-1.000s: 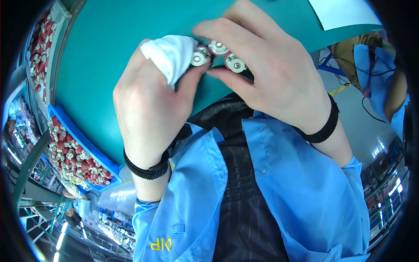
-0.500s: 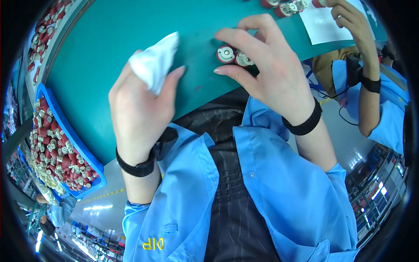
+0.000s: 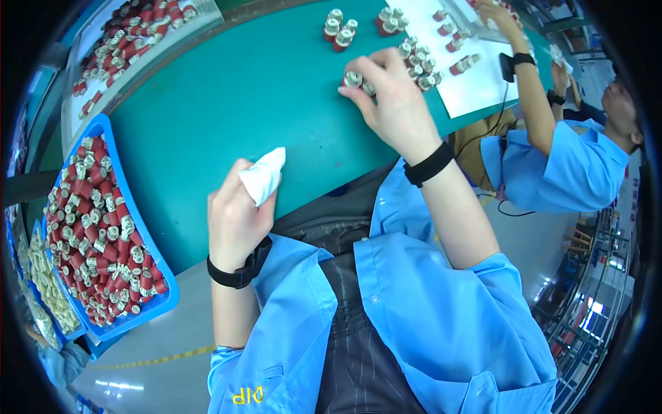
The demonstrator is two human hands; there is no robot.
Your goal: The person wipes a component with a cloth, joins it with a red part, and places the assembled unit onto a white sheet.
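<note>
We find the fingers of the right hand (image 3: 394, 109) closed around small red pieces (image 3: 353, 80) toward the green table's (image 3: 186, 138) far side. The left hand (image 3: 238, 210), nearer, grips a white cloth (image 3: 263, 177). Similar clusters (image 3: 332, 29) stand beyond; a blue bin (image 3: 103, 127) sits left.

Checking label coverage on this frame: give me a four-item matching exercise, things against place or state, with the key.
Things:
1. White cloth
2. Blue bin
3. Right hand
4. White sheet

Place or state:
A. Flat on the green tabletop, toward the co-worker
B. Curled around small upright parts
C. In the left hand
D. Heaped with a pile of red-and-silver parts

Pairs: 1-C, 2-D, 3-B, 4-A
</note>
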